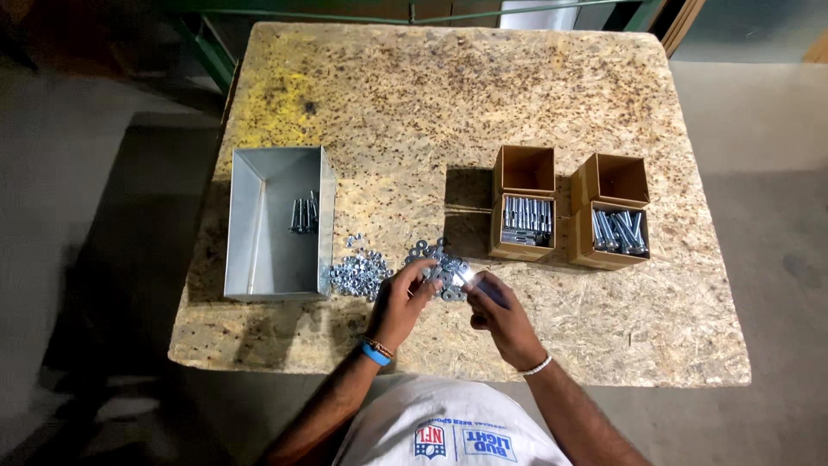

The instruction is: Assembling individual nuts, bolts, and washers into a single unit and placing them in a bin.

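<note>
Figure. Fastener assembly at a chipboard bench (552,103), seen from above, described from the near edge outward.

Nearest the viewer, the right hand (504,318) is closed around a bright bolt (473,279), whose lit end points toward the left hand (404,298). The left hand's fingertips are pinched narrowly at the edge of the washer pile (438,263); whether they already grip a washer is too small to tell. Judged from this pose, the step in hand is threading a washer onto the bolt shank. The next move would call for lining the washer's hole up with the bolt tip, a fine alignment with both hands close together.

The bolt appears as a slim, shiny, zinc-coloured rod, partly hidden in the fist; glare washes out its tip.

Just left of the washers lies a loose pile of nuts (358,274), touching the foot of an open grey metal bin (278,223). A small bundle of finished-looking bolts (304,214) rests against the bin's right wall.

Farther back on the right stand two open brown cardboard boxes, well apart from the bin: the left box (523,226) and the right box (609,235), each with its flap raised and holding rows of bolts.
</note>
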